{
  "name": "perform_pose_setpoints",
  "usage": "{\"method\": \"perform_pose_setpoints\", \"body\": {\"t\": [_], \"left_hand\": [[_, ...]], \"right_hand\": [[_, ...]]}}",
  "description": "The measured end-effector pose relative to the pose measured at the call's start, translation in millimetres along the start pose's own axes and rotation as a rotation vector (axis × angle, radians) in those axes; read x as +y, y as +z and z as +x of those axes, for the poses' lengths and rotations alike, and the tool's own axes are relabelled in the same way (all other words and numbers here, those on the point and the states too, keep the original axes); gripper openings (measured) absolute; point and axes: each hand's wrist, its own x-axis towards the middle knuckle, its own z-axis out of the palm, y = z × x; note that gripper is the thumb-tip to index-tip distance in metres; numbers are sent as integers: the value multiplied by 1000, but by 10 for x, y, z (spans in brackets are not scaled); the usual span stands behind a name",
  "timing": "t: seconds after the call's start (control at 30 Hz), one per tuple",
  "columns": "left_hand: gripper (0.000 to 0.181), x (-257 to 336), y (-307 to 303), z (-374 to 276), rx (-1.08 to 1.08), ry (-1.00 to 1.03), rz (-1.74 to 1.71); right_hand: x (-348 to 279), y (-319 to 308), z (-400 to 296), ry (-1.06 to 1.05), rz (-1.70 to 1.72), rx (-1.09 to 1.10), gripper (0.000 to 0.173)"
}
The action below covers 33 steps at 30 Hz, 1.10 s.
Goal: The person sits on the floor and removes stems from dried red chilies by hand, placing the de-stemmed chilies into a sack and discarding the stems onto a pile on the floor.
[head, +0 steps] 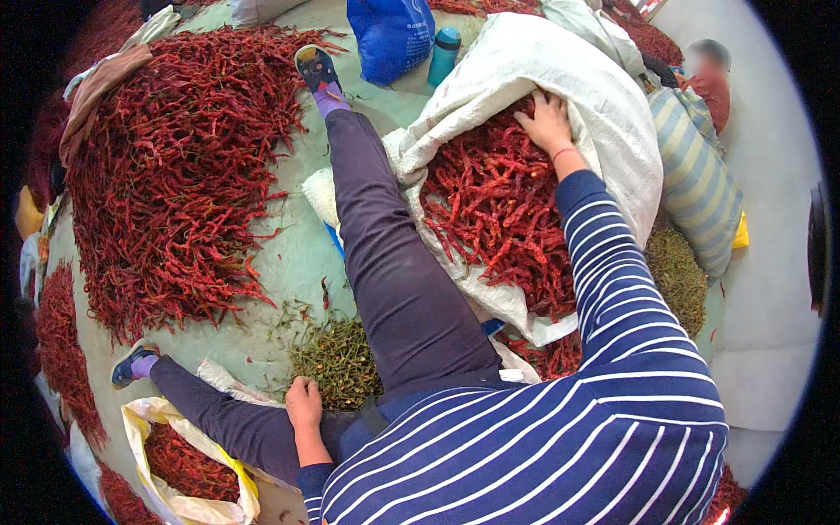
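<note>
My right hand [549,122] reaches into the mouth of a large white woven sack [610,125]. Its thumb and fingers are apart, against the inner cloth and the upper edge of the dried red chillies [499,197] that fill the opening. No chilli shows in its grasp. My left hand [304,401] rests on my left thigh with its fingers curled in, and nothing is visible in it. Close beside it lies a heap of green-brown chilli stems [338,364], between my spread legs.
A broad pile of red chillies [177,184] covers the floor beyond my left leg. An open bag of chillies [190,462] stands lower left. Ahead are a blue bag [390,39] and a teal bottle [444,58]. A striped sack [695,184] and a person [712,92] are at right.
</note>
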Motion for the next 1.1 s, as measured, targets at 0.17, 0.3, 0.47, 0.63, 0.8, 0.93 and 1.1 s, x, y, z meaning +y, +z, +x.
{"method": "perform_pose_setpoints", "body": {"t": [0.17, 0.3, 0.47, 0.63, 0.8, 0.93, 1.1], "left_hand": [[20, 48, -6, 16, 17, -83, 38], [20, 79, 25, 47, 10, -118, -17], [21, -10, 74, 99, 66, -7, -100], [21, 181, -118, -9, 33, -88, -284], [20, -201, 80, 68, 139, 28, -263], [20, -155, 75, 26, 140, -13, -323], [20, -165, 78, -8, 191, 95, -251]], "right_hand": [[-18, 560, -282, -44, 241, 55, 71], [308, 446, -32, -70, 642, -224, 68], [206, -150, -310, 59, 746, 157, 41], [-310, -364, -973, -250, 489, 554, 19], [-832, -514, -1908, -371, 460, 291, 9], [-906, -109, -2485, -228, 286, -82, 16], [-987, 233, -2619, -157, 69, -289, 21]]}}
